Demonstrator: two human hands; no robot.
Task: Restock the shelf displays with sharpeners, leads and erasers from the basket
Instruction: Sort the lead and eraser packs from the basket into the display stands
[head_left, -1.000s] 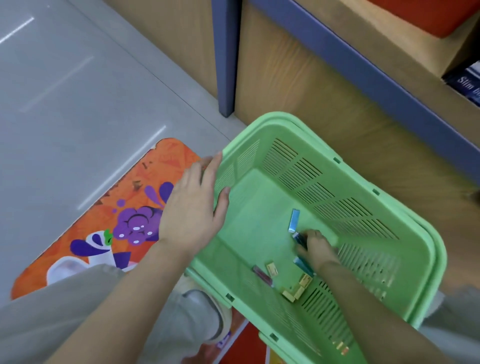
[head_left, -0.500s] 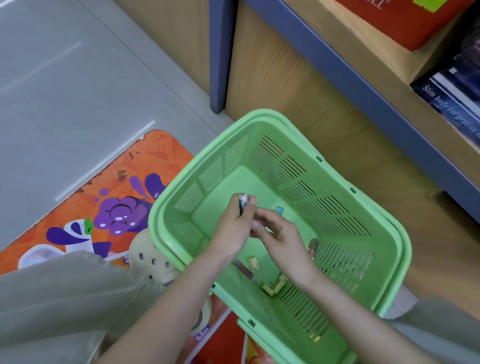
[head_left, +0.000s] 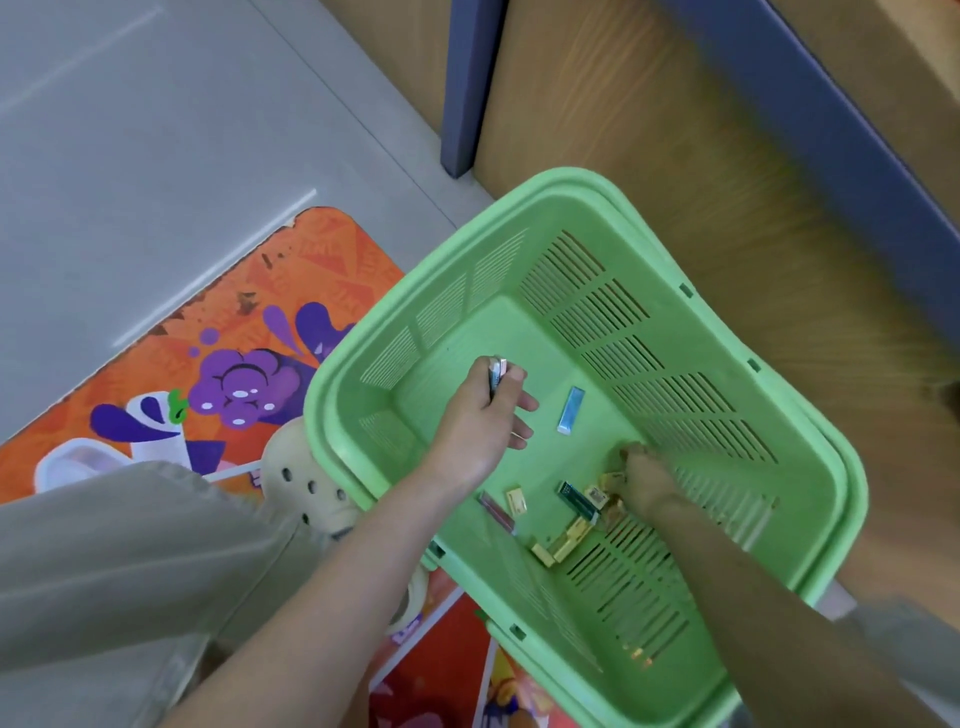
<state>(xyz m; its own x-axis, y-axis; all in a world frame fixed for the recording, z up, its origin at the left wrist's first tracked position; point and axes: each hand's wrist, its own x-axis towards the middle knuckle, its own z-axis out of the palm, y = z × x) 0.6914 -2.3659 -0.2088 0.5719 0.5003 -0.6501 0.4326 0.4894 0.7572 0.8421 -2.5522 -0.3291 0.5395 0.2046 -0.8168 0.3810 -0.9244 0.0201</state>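
Note:
A green plastic basket (head_left: 810, 519) stands on the floor against the wooden shelf base. My left hand (head_left: 483, 421) hovers inside it, pinching small lead cases (head_left: 497, 374) between thumb and fingers. My right hand (head_left: 647, 480) is down on the basket floor by the slatted right wall, fingers curled over small yellow items (head_left: 597, 493). Loose on the bottom lie a light blue case (head_left: 570, 410), a dark green case (head_left: 576, 501), a pink-purple case (head_left: 497, 512) and several yellow erasers (head_left: 561, 543).
The wooden shelf base (head_left: 727, 171) with a blue post (head_left: 467, 88) rises behind the basket. An orange and purple floor mat (head_left: 218, 364) lies to the left. My beige clog (head_left: 306, 478) and trouser leg touch the basket's left rim.
My hands met mid-basket and the lead cases passed to my left hand. My right hand has since dropped back to the items at the basket's right wall.

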